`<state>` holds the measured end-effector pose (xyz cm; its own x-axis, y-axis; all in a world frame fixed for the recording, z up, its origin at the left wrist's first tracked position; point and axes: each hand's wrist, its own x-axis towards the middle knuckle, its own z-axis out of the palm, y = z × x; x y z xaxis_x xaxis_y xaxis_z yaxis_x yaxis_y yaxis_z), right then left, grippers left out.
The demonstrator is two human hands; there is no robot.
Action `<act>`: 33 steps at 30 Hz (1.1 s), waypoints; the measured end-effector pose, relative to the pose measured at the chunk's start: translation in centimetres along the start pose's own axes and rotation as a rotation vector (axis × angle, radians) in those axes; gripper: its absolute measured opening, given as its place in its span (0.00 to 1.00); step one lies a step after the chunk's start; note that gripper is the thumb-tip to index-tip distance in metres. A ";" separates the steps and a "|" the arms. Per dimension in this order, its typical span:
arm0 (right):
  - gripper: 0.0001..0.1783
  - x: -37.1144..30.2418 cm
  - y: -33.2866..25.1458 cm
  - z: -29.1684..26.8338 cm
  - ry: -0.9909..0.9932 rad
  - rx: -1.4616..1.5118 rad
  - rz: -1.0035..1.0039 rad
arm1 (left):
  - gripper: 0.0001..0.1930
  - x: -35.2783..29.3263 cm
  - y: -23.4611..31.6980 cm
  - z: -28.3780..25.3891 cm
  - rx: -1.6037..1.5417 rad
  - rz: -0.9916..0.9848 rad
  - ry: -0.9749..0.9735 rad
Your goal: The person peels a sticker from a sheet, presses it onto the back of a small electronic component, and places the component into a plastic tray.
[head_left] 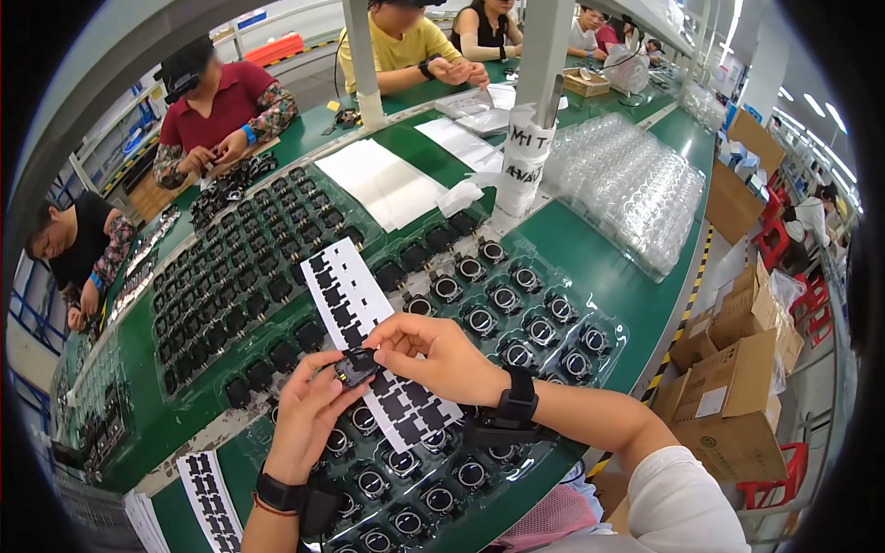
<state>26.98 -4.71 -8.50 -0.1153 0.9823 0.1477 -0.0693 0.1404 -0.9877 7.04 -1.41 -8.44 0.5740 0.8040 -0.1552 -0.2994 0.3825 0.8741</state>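
Over the near part of the bench, my left hand grips a small black housing between thumb and fingers. My right hand meets it from the other side, thumb and forefinger closed at the housing's upper right edge. Whether a thin piece sits in that pinch is too small to tell. Beneath both hands lies a white sheet of black die-cut stickers, with some spots bare at its far end. It rests across a clear tray of black parts with round, ringed faces.
Another clear tray of black housings lies to the left. A second sticker sheet is at the lower left. Stacked clear trays stand beyond a wrapped post. Cardboard boxes fill the right-hand floor; people work across the bench.
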 end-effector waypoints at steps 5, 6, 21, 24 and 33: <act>0.12 -0.3 -0.3 0.3 0.014 -0.123 -0.023 | 0.15 -0.1 0.0 0.0 0.021 0.014 0.010; 0.12 -0.3 -0.4 0.4 0.012 -0.122 -0.021 | 0.15 -0.1 0.1 0.1 0.021 0.020 0.007; 0.06 -0.3 0.0 0.4 -0.010 -0.130 -0.011 | 0.16 -0.2 -0.1 0.3 0.067 0.038 -0.002; 0.06 -0.3 0.0 0.4 -0.017 -0.135 -0.009 | 0.16 -0.2 -0.1 0.3 0.068 0.039 -0.005; 0.06 -0.4 0.0 0.6 -0.036 -0.067 0.006 | 0.14 -0.2 -0.3 -0.1 0.070 0.038 -0.014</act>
<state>26.47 -5.16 -8.53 -0.1512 0.9782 0.1424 -0.0022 0.1438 -0.9896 6.97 -1.64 -8.71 0.5739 0.8107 -0.1156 -0.2676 0.3191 0.9092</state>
